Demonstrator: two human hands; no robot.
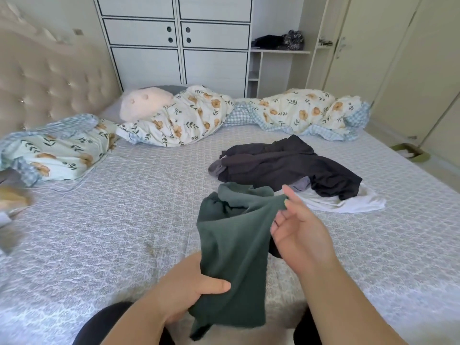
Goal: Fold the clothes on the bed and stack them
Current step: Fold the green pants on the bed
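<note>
A dark green garment (231,240) hangs bunched between my two hands above the near side of the bed (112,220). My left hand (189,290) grips its lower part, thumb pressed over the cloth. My right hand (298,230) pinches its upper edge between thumb and fingertips. Beyond them a pile of unfolded clothes lies on the sheet: black garments (286,165) on top, a grey piece (215,169) at the left, a white one (348,204) underneath at the right.
A floral duvet (189,118) is bunched along the bed's far side, with a pink pillow (144,103) and a floral pillow (54,150) by the tufted headboard (49,78). White wardrobe (179,41) stands behind. Blurred objects sit at the left edge (12,200).
</note>
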